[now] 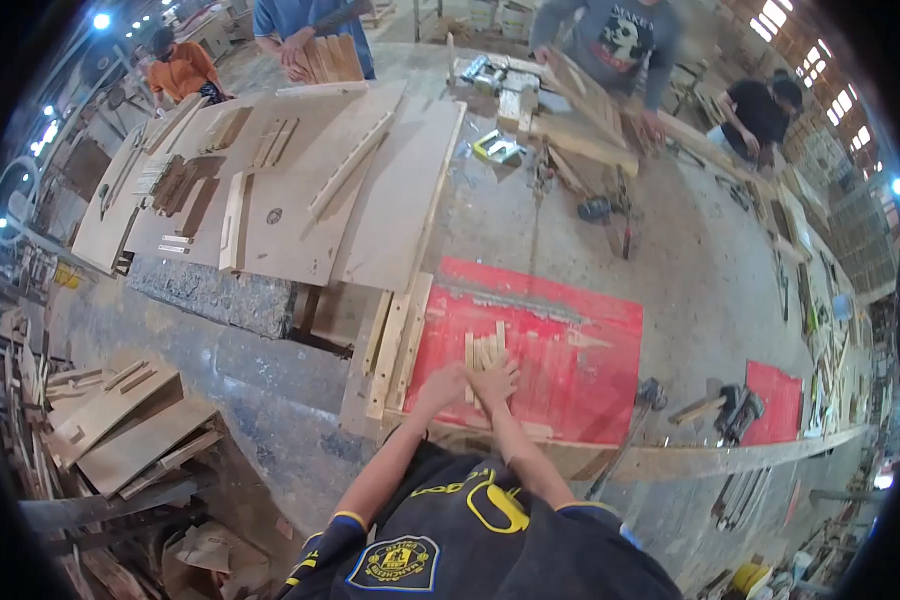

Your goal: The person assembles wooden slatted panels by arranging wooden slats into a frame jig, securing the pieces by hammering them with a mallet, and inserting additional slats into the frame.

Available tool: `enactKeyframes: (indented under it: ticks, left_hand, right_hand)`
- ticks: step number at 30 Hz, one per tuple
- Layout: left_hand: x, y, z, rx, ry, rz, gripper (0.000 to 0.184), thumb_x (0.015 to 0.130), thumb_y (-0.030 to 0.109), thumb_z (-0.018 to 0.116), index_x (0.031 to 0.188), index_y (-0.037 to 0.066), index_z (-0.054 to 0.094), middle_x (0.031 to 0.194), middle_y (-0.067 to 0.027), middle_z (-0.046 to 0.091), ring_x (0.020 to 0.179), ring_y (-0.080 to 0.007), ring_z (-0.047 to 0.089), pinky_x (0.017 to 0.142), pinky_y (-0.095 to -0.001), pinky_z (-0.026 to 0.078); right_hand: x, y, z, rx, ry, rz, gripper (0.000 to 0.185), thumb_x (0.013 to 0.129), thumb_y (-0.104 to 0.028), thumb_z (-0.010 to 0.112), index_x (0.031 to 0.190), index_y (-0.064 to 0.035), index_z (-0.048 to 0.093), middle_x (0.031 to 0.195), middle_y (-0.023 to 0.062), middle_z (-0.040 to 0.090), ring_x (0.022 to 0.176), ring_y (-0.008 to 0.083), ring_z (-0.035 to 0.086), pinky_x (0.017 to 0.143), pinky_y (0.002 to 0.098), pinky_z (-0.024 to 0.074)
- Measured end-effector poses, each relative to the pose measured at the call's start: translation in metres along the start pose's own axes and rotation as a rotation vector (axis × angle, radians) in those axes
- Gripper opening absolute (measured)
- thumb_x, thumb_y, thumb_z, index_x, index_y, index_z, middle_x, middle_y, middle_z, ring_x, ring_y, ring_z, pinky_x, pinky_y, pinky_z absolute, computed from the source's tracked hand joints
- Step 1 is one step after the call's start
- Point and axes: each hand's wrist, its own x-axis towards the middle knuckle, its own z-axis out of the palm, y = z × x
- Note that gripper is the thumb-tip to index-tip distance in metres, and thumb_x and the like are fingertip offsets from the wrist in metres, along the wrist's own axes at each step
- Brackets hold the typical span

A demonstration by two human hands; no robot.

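Note:
A small bundle of light wooden strips (485, 348) lies side by side on a red sheet (570, 390) in front of me, their far ends uneven. Over the near part of the strips, my right hand (496, 382) is closed, its fingers bent down along their right side. My left hand (446, 386) is against the left side of the bundle, close to my right hand. The left fingertips are hidden, so their grip is unclear. Longer wooden battens (395, 350) run along the sheet's left edge.
Plywood panels (300, 190) bearing wood pieces spread at the left. A hammer (738, 412) lies right, near a second red piece (775, 400). Across the table, a person in a grey shirt (615, 50) handles a wooden frame (590, 105). Offcuts (130, 425) are piled lower left.

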Motion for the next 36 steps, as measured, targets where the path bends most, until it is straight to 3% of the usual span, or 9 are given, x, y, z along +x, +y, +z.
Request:
enactKeyframes:
  ticks: [4,10,17,21,27,28,31,35,36]
  left_hand:
    - [-0.002,-0.005,-0.083,-0.005,0.248,-0.255,0.031,0.082,0.029,0.062,0.101,0.004,0.067,0.094,-0.0186,0.069,0.091,-0.0345,0.067,0.084,-0.0436,0.051]
    - [0.070,-0.073,-0.201,0.024,0.797,-0.145,0.021,0.087,0.019,0.056,0.095,0.003,0.067,0.085,-0.0199,0.068,0.084,-0.0345,0.067,0.075,-0.0411,0.053]
    - [0.206,-0.122,-0.353,0.524,1.005,-0.415,0.067,0.083,0.025,0.062,0.139,0.001,0.035,0.137,-0.0266,0.044,0.122,-0.0436,0.045,0.101,-0.0482,0.042]
    - [0.276,-0.201,-0.399,0.656,0.862,-0.446,0.075,0.082,0.027,0.066,0.142,0.001,0.032,0.138,-0.0242,0.044,0.125,-0.0413,0.043,0.102,-0.0490,0.041]
    - [0.292,-0.099,-0.303,0.574,0.613,-0.466,0.055,0.083,0.021,0.064,0.128,-0.002,0.042,0.119,-0.0258,0.053,0.113,-0.0392,0.053,0.095,-0.0470,0.044]
    - [0.287,-0.105,-0.262,0.542,0.874,-0.104,0.041,0.080,0.016,0.067,0.111,-0.003,0.047,0.106,-0.0254,0.057,0.099,-0.0378,0.059,0.086,-0.0440,0.048]
    - [0.250,-0.029,-0.148,-0.757,0.496,-0.347,0.037,0.080,0.002,0.065,0.114,-0.004,0.051,0.099,-0.0128,0.062,0.090,-0.0231,0.064,0.075,-0.0365,0.055]
    - [0.153,0.077,-0.010,-1.006,-0.307,-0.356,0.029,0.082,0.003,0.059,0.111,0.002,0.064,0.105,-0.0102,0.069,0.099,-0.0197,0.067,0.084,-0.0358,0.054]
    - [0.147,0.034,0.073,-1.251,-0.411,-0.441,0.028,0.083,0.007,0.060,0.111,0.005,0.065,0.106,-0.0087,0.069,0.098,-0.0176,0.067,0.083,-0.0346,0.053]
  right_hand:
    - [-0.008,0.003,-0.005,-0.127,-0.069,-0.147,0.127,0.058,-0.067,0.077,0.150,-0.0053,0.015,0.138,0.0254,0.036,0.128,0.0442,0.036,0.099,0.0574,0.0372]
    - [0.004,0.020,-0.010,-0.067,-0.034,-0.046,0.110,0.054,-0.062,0.081,0.133,-0.0006,0.037,0.122,0.0242,0.044,0.113,0.0441,0.047,0.091,0.0512,0.0448]
    - [0.014,0.040,-0.006,0.000,-0.134,-0.174,0.061,0.062,-0.035,0.077,0.107,-0.0022,0.051,0.108,0.0211,0.052,0.107,0.0401,0.049,0.084,0.0512,0.0471]
    - [0.021,0.048,-0.013,-0.133,-0.089,-0.331,0.052,0.066,-0.031,0.074,0.103,-0.0024,0.051,0.107,0.0205,0.054,0.101,0.0394,0.053,0.084,0.0517,0.0456]
    - [0.037,0.067,-0.011,-0.072,-0.018,-0.108,0.043,0.071,-0.029,0.073,0.098,-0.0017,0.053,0.094,0.0214,0.060,0.088,0.0416,0.059,0.078,0.0524,0.0464]
    - [0.042,0.059,-0.024,0.008,0.036,0.034,0.044,0.072,-0.030,0.073,0.098,-0.0015,0.054,0.090,0.0217,0.062,0.086,0.0428,0.061,0.076,0.0530,0.0471]
    - [0.076,0.066,-0.050,0.134,0.061,0.439,0.048,0.073,-0.035,0.074,0.100,0.0005,0.055,0.084,0.0241,0.066,0.084,0.0461,0.064,0.073,0.0551,0.0489]
    - [0.097,0.113,-0.096,0.505,0.129,0.379,0.038,0.073,-0.021,0.066,0.102,0.0030,0.060,0.076,0.0198,0.065,0.068,0.0346,0.067,0.061,0.0450,0.0525]
    - [0.106,0.137,-0.094,0.630,0.154,0.326,0.036,0.071,-0.018,0.064,0.101,0.0019,0.060,0.076,0.0172,0.065,0.066,0.0305,0.066,0.061,0.0423,0.0521]
